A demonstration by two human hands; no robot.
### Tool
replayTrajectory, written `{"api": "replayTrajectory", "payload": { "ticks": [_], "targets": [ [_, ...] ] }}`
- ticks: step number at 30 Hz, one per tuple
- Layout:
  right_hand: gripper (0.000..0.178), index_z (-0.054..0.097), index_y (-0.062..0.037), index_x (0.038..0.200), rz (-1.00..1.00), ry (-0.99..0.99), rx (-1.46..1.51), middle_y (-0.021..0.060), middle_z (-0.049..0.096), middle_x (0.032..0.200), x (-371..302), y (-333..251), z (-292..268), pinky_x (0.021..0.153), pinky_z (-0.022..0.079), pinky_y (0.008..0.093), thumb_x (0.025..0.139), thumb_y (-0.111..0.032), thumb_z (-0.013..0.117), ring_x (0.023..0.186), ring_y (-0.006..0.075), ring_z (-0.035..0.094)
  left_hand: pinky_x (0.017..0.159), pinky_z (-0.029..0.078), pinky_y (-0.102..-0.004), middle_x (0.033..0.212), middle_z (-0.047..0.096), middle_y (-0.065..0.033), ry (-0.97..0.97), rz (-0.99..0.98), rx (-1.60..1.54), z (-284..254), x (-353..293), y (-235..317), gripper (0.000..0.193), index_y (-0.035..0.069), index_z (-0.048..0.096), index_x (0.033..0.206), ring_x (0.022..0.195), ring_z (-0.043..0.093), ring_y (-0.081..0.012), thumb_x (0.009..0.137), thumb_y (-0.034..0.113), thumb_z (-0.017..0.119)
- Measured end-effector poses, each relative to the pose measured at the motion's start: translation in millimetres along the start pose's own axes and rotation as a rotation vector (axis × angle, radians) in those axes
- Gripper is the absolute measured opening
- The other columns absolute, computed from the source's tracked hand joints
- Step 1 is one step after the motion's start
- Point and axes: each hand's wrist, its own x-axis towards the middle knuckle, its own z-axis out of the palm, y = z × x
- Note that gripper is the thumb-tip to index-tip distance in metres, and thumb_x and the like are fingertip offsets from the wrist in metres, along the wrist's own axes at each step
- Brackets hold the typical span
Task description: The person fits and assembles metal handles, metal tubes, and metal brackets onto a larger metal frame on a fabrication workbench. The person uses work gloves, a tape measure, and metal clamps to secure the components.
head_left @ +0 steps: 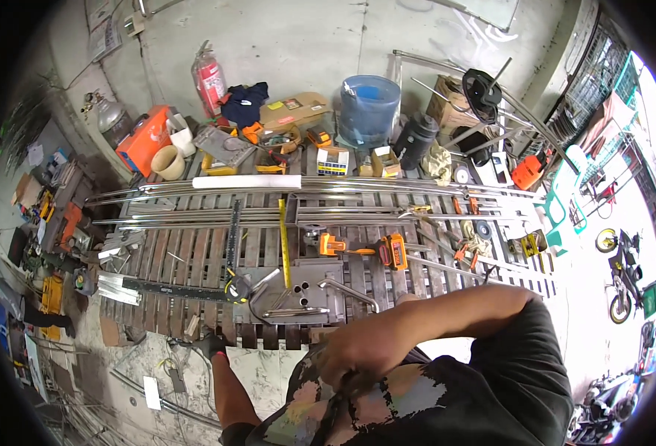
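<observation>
My right hand (358, 357) is drawn in against my chest, its fingers curled round something dark that I cannot make out. At the near left edge of the slatted metal table (166, 316), my left hand (210, 345) wears a dark glove; its fingers are too dark to read. In front of me a grey metal plate (320, 276) carries bent shiny tubes (352, 293). Left of it are a tape measure (236, 288) and a black carpenter's square (187, 291). A yellow ruler (284, 245) lies by the plate. An orange cordless power tool (358, 249) rests just beyond.
Long steel tubes (328, 189) run across the table's far side. Behind them stand a blue bucket (370, 111), a black jug (417, 140), a fire extinguisher (210, 83) and an orange case (145, 141). A person's leg (16, 301) shows at far left.
</observation>
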Motion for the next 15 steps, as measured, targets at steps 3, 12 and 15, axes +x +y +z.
{"api": "replayTrajectory", "payload": {
  "ticks": [3, 12, 15],
  "targets": [
    [0.019, 0.069, 0.0010, 0.097, 0.054, 0.156, 0.138, 0.0160, 0.067, 0.087, -36.7, 13.9, 11.2, 0.072, 0.050, 0.0427, 0.093, -0.017, 0.074, 0.082, 0.0369, 0.065, 0.103, 0.045, -0.0537, 0.125, 0.069, -0.0209, -0.057, 0.113, 0.439, 10.7, 6.6, 31.4, 0.057, 0.007, 0.064, 0.132, 0.110, 0.068, -0.0363, 0.091, 0.046, 0.060],
    [0.021, 0.072, -0.0033, 0.107, 0.747, 0.589, -0.538, 0.0191, 0.073, 0.102, -142.6, 107.5, 19.0, 0.080, 0.058, 0.0471, 0.090, -0.015, 0.075, 0.093, 0.0377, 0.071, 0.095, 0.051, -0.0493, 0.118, 0.068, -0.0226, -0.321, 0.411, 1.250, 38.3, -16.1, 58.8, 0.042, 0.003, 0.067, 0.114, 0.111, 0.066, -0.0397, 0.093, 0.038, 0.059],
    [0.019, 0.071, -0.0043, 0.103, 0.907, 0.923, -0.546, 0.0186, 0.072, 0.103, -172.2, 140.9, 11.4, 0.079, 0.058, 0.0464, 0.087, -0.015, 0.076, 0.090, 0.0377, 0.071, 0.095, 0.050, -0.0499, 0.118, 0.068, -0.0227, -0.387, 0.305, 1.121, 22.5, -8.6, 57.5, 0.041, 0.003, 0.066, 0.114, 0.111, 0.065, -0.0400, 0.093, 0.038, 0.059]
  ]
}}
